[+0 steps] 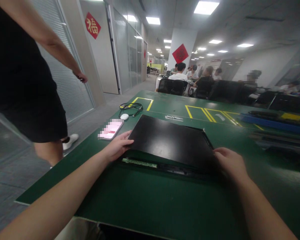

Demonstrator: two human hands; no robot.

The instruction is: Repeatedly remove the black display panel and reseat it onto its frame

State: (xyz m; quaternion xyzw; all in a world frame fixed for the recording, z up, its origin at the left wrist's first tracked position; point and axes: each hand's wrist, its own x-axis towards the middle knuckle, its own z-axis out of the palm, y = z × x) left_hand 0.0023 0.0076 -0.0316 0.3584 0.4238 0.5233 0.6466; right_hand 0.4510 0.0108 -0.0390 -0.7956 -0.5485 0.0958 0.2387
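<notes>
A flat black panel [170,140] is held between two hands above the green bench [150,206], between its near and far edges. The panel's left end is pinched by the left hand [118,145], and its right end is gripped near the close corner by the right hand [231,163], whose fingers are partly hidden. Below the panel's near side, a dark frame [180,171] and a green circuit strip [140,162] are exposed. By the bench's left edge a lit phone [113,128] is laid, with a white rounded object [124,116] just beyond it and a looped black cable [133,106] nearer the far left corner. Past that edge a person in black [22,76] is seen
</notes>
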